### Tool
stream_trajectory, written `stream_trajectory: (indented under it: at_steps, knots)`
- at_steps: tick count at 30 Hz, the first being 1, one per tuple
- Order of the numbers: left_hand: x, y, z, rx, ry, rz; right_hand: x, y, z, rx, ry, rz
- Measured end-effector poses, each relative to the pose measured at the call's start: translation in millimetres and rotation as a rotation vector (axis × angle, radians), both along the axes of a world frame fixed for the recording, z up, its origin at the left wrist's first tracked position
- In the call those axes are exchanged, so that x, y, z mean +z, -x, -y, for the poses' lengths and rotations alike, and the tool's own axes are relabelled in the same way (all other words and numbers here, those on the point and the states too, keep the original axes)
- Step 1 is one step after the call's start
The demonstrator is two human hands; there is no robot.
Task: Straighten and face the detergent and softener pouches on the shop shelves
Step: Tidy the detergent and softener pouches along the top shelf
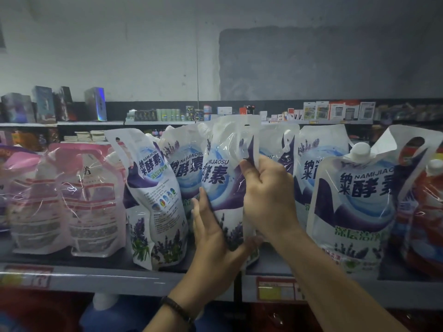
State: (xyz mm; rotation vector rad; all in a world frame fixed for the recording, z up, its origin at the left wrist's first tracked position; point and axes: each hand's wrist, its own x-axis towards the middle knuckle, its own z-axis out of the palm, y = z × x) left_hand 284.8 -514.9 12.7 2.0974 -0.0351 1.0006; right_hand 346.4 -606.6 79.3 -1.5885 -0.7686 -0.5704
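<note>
pouches [223,173]: glossy crinkled plastic | shelf [96,276]: smooth grey metal | wall [119,44]: matt plaster

place: we take this for a shop aisle | shelf [107,281]: we see same-brand lavender detergent pouches [352,200] in a row, with pink pouches [93,200] toward its left end | shelf front edge: price labels [275,289] | rear shelving [91,122]: small boxed goods [335,111] in ranks
</note>
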Motion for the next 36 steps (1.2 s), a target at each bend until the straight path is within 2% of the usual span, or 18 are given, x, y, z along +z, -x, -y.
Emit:
stream_trajectory:
  at_steps: [1,4,7,11,19,23,29,36]
  knots:
    - [-20,0,-2,0.044,0.177,-0.098,2,-3,0,0.021,-0.006,-0.026]
    - [-51,-8,-11,-0.007,0.193,0.036,6,-9,0,0.081,-0.040,-0.087]
    - [-46,-12,-10,-0.139,0.366,0.076,7,-20,-2,0.118,-0.106,-0.166]
    - [-54,-14,-22,-0.121,0.413,0.115,6,-35,1,0.142,-0.197,-0.307]
    - [-33,-24,-50,-0.161,0.372,-0.152,7,-52,10,0.242,-0.383,-0.512]
    - [-27,-26,-52,-0.172,0.398,-0.178,7,-58,12,0.234,-0.392,-0.542]
    - [-25,-29,-60,-0.194,0.591,-0.248,13,-66,19,0.201,-0.378,-0.548]
    - [-31,-31,-58,-0.204,0.529,-0.354,14,-67,29,0.025,-0.197,-0.426]
